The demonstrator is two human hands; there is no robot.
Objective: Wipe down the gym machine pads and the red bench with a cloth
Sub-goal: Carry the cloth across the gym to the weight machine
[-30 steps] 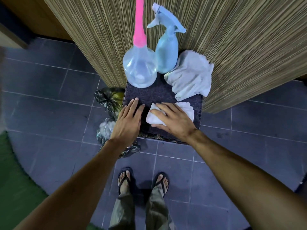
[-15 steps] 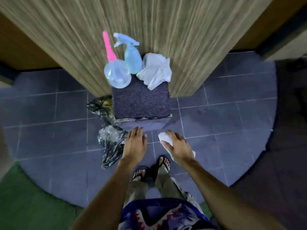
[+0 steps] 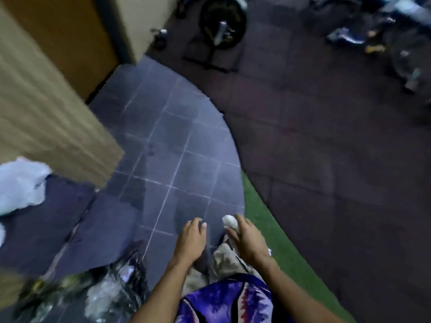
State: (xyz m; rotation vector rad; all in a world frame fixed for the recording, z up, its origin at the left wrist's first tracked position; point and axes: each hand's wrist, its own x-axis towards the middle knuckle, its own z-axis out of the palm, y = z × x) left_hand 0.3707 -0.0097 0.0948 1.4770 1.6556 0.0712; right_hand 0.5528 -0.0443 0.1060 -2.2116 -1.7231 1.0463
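Right hand (image 3: 248, 241): closed around a white cloth (image 3: 229, 221), its bunched end showing above the fingers.
Left hand (image 3: 191, 240): empty, fingers loosely curled, just beside the right at its 9 o'clock.
Floor: grey tiles (image 3: 168, 145); green strip (image 3: 279, 231) at 3 o'clock; dark mat (image 3: 326, 148) beyond.
Crumpled pale cloth (image 3: 21, 183) at 9 o'clock, cut off by the frame edge.
Gym equipment (image 3: 222, 23) at 12 o'clock, blurred.

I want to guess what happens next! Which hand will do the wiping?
Probably the right hand. It already grips the white cloth, while the left hand looks empty, fingers loose. The gym gear is far ahead across the dark mat, so walking comes first.
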